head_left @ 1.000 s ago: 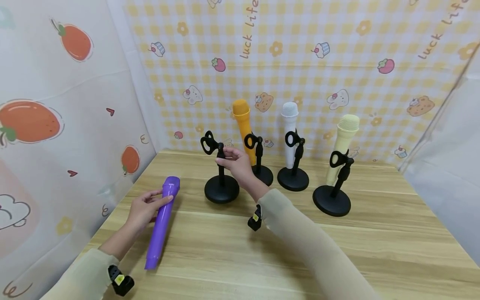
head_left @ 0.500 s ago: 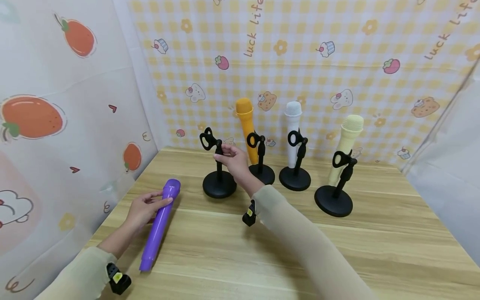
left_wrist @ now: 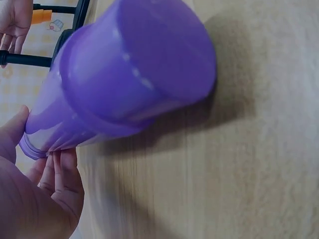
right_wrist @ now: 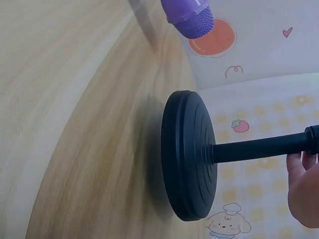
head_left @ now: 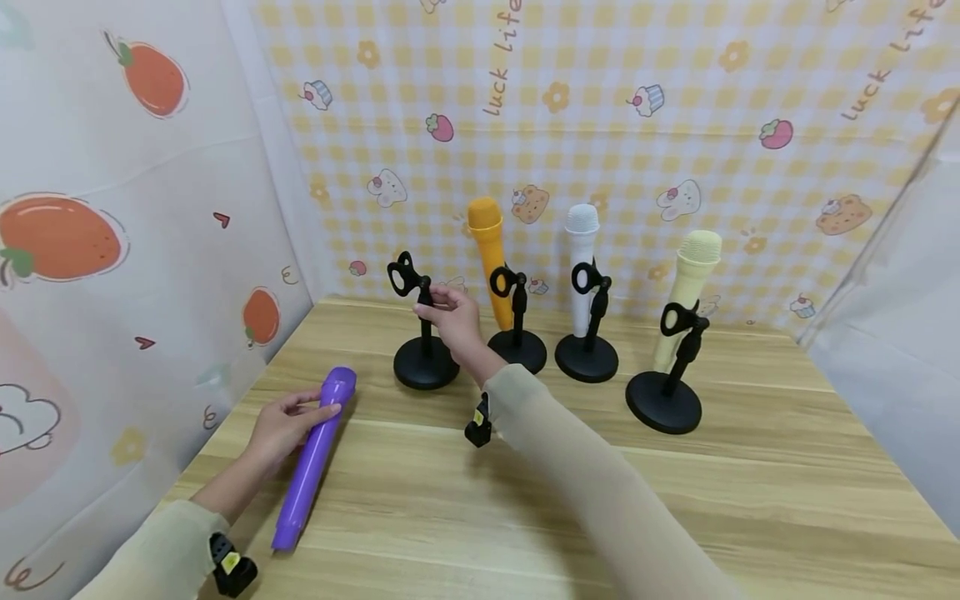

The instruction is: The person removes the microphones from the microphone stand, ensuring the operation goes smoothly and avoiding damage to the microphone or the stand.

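Observation:
My left hand (head_left: 279, 432) grips a purple microphone (head_left: 309, 473) near its head, thumb on top and fingers beneath. The microphone's tail end (left_wrist: 169, 50) looms large in the left wrist view, its shadow on the wood below. My right hand (head_left: 457, 327) pinches the upright of a black microphone stand (head_left: 426, 365) just under its clip (head_left: 405, 275), which is unfilled. In the right wrist view, the stand's round base (right_wrist: 189, 157) shows with a shadow beside it; whether it touches the table I cannot tell.
Right of the held stand, three more black stands stand in a row, including the rightmost stand (head_left: 663, 402). Behind them, orange (head_left: 491, 250), white (head_left: 582, 242) and pale yellow (head_left: 693, 267) microphones lean at the checked cloth (head_left: 637, 150). All are on a wooden table (head_left: 525, 517).
My right hand has moved the black stand leftward, away from the row. The purple microphone has shifted slightly down and left in my left hand.

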`<state>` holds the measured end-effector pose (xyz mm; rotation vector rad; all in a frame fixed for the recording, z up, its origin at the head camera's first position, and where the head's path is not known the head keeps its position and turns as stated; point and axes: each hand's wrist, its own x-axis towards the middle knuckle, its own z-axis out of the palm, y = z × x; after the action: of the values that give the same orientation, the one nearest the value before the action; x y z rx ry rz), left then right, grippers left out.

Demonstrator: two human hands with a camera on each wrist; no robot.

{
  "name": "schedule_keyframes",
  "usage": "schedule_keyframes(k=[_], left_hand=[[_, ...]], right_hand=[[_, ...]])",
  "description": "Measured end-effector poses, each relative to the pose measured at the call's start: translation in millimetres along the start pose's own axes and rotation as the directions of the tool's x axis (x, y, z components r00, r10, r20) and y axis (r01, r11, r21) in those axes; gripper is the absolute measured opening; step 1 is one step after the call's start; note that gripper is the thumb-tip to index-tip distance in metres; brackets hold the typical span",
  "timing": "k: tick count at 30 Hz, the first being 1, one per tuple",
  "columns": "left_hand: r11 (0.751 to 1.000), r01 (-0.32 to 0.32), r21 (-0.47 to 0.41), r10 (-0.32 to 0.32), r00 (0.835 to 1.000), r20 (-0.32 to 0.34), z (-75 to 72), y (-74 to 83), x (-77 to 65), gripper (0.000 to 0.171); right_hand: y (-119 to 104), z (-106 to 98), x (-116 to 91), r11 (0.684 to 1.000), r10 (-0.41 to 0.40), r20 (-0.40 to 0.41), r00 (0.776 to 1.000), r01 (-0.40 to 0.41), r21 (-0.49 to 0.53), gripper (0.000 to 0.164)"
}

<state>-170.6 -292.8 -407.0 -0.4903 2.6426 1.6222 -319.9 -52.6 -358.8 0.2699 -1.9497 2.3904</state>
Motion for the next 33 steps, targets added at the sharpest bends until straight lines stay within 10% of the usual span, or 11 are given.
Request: schedule_keyframes(k=[33], left_hand=[[0.997,0.014,0.072,-0.014,1.0,0.008,5.7,-14.2,4.2,0.079]], right_hand=[[18,12,15,0.999,-0.009,-0.056,0.998,0.006,-0.048,0.031]])
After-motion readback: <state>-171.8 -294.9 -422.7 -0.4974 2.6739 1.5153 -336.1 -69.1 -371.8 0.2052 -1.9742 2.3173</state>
